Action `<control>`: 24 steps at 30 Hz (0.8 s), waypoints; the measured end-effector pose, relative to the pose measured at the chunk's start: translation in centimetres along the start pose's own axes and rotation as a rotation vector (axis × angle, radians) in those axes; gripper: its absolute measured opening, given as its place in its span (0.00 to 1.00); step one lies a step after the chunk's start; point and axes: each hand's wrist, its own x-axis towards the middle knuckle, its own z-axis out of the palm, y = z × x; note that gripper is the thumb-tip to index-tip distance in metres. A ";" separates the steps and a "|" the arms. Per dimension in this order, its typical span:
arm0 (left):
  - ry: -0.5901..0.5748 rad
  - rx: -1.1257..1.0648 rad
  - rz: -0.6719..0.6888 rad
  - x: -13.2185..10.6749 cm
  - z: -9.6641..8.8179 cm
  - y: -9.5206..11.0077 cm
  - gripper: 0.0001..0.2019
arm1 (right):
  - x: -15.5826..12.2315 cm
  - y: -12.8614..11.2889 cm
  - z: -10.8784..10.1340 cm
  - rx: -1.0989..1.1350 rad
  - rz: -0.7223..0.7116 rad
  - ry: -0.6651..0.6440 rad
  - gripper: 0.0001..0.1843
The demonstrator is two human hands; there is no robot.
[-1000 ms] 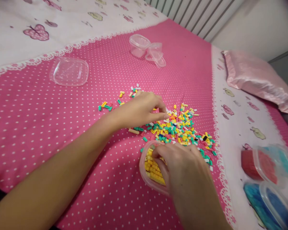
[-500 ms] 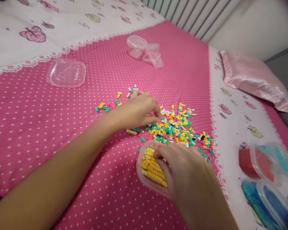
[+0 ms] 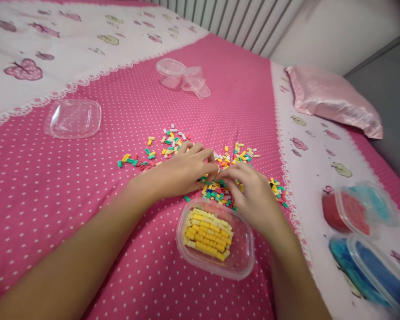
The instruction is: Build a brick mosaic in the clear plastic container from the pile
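Observation:
A heap of tiny coloured bricks lies scattered on the pink dotted bedspread. My left hand rests on the heap with its fingers curled and pinched at the tips. My right hand reaches into the same heap from the right, fingertips pressed together close to the left hand's. What each pinch holds is too small to make out. Just in front of both hands stands a clear plastic tub with yellow bricks packed in its left half.
A clear lid lies at the left. Small clear cups stand at the back. At the right edge are lidded tubs of red, teal and blue bricks. A pink pillow lies beyond.
My right hand has left the yellow-brick tub and moved forward into the loose heap beside my left hand. The tub now shows uncovered. The view has shifted right and down.

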 end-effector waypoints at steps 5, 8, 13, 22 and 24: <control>-0.046 0.025 0.015 0.2 -0.2 0.4 0.06 | 0.4 1.0 0.6 0.022 -0.003 -0.055 0.11; -0.064 0.053 -0.011 0.2 -0.5 0.5 0.07 | 0.4 1.2 0.6 0.043 -0.002 -0.072 0.12; -0.089 0.069 -0.025 -0.2 -0.9 -0.1 0.06 | 0.4 1.2 0.7 0.077 -0.006 -0.079 0.11; -0.032 0.032 0.001 -0.1 -1.1 -0.5 0.05 | 0.4 0.4 0.0 0.166 0.006 -0.013 0.09; -0.004 0.020 0.008 0.1 -1.2 -0.5 0.07 | 0.4 -0.2 -0.3 0.222 0.009 -0.003 0.08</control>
